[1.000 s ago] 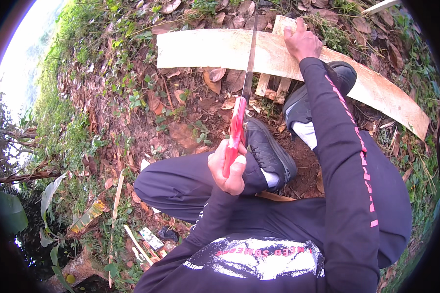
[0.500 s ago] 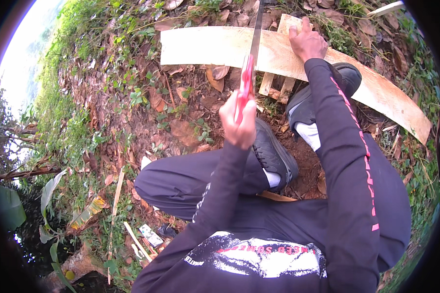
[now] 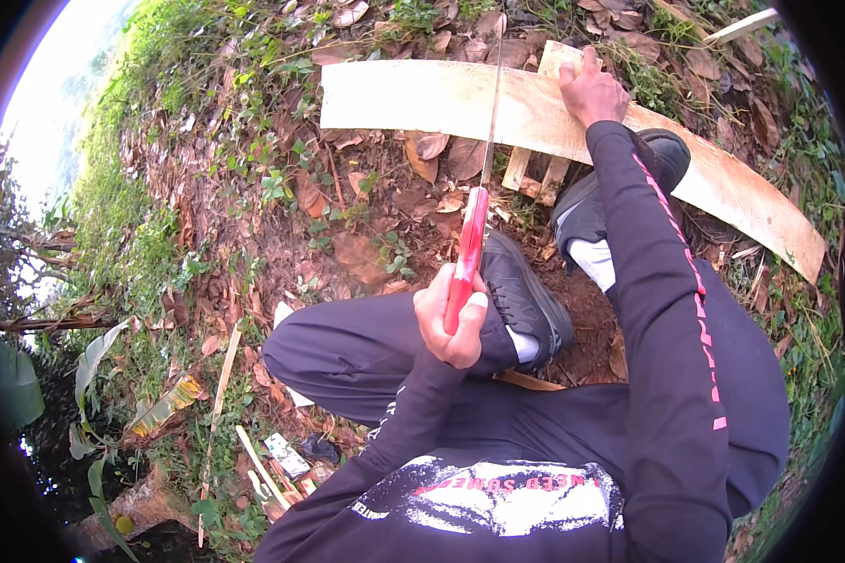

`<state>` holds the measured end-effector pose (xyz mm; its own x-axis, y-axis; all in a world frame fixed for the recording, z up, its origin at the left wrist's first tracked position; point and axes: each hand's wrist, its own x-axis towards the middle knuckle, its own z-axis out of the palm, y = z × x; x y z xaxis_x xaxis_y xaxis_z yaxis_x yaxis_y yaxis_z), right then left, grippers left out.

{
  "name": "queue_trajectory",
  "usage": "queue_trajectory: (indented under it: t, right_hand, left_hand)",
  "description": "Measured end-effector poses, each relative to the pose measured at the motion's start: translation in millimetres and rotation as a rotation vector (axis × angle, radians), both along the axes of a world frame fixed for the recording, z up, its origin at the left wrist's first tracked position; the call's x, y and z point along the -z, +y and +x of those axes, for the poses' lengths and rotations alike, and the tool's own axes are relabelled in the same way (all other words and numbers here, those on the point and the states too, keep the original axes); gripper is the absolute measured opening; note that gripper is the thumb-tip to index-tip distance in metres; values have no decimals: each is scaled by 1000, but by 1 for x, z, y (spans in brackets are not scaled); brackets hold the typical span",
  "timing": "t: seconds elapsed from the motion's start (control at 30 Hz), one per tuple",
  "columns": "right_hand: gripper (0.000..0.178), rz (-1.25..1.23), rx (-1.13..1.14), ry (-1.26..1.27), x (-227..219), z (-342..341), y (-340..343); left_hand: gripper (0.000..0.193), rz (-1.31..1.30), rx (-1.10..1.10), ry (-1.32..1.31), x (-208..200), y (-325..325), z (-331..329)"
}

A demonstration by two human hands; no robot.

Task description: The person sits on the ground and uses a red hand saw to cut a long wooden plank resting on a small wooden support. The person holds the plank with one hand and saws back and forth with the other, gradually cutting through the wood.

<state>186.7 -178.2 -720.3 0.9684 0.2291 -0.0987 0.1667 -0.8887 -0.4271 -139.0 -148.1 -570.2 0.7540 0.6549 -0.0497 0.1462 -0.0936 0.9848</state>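
Note:
My left hand point(image 3: 453, 317) is closed around the red handle of a hand saw point(image 3: 469, 253). Its narrow blade points away from me and crosses over a long pale wooden board point(image 3: 404, 98), left of my other hand. Across the board's far edge, my right hand point(image 3: 595, 94) grips and presses down, thumb and forefinger showing and the other fingers partly hidden. Short wooden pieces point(image 3: 556, 58) poke out from beneath the board at its far and near sides. My right shoe point(image 3: 665, 158) is beside the board's near edge, partly behind my sleeve.
My left shoe point(image 3: 526, 300) is on bare soil close to the saw handle. Dry leaves point(image 3: 357, 255) and low green plants cover the ground. Thin wood strips point(image 3: 263, 467) and a small pale rectangular item point(image 3: 287, 454) lie at the lower left. A pale stick point(image 3: 742, 25) is at the far right.
My left hand has drawn the saw back toward me, so more of the blade shows on the near side of the board. My right hand stays on the board.

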Motion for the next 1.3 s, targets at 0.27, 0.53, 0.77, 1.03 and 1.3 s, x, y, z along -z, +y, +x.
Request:
queue_trajectory:
  t: [0.27,0.53,0.77,1.03,1.3]
  right_hand:
    - [64,-4,2,28,2,-3,5]
    - [63,4,2,35,-5,-6,2]
    - [63,14,4,16,-2,-5,3]
    - [61,17,-17,-27,20,-2,5]
    - [59,40,10,-58,-7,8,-1]
  left_hand:
    - [26,-40,4,-13,-2,4,-11]
    - [25,-55,20,0,0,4,-18]
    - [17,-62,31,80,-12,4,-18]
    - [13,-76,46,83,7,8,-16]
    - [11,325,73,-63,40,39,151]
